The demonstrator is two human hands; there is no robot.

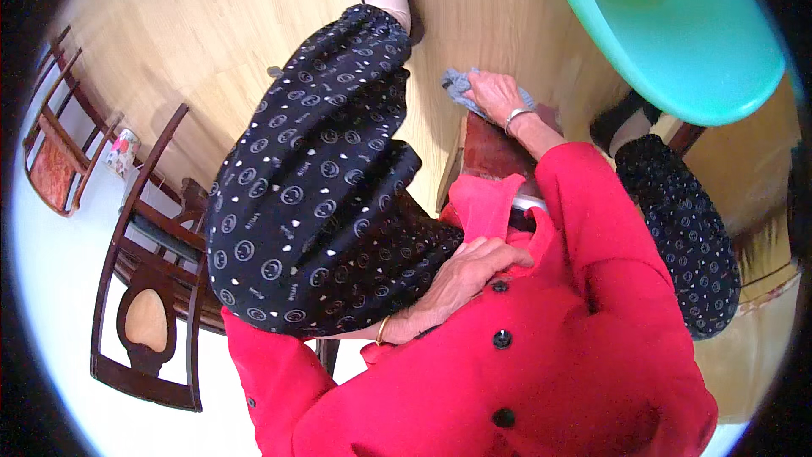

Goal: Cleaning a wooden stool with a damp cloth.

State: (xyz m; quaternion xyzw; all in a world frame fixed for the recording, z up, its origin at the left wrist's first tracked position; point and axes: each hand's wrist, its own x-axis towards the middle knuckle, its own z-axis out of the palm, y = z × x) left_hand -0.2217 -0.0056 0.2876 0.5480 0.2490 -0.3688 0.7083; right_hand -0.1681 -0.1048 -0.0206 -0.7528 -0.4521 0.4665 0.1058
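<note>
My right hand, with a silver bangle at its wrist, grips a crumpled grey-blue cloth. The cloth lies against the far end of a reddish-brown wooden bench or stool between my legs. My left hand, wearing a gold bracelet, is at my lap on the hem of my red jacket. Its fingers are bent over the fabric; whether they pinch it is hidden. A small white patch shows beside the hem; I cannot tell what it is.
A large teal plastic tub-like piece juts in at the upper right. Dark wooden chairs stand at the left, near a floral-patterned container. My patterned trouser legs spread either side of the bench, over a light wood-look floor.
</note>
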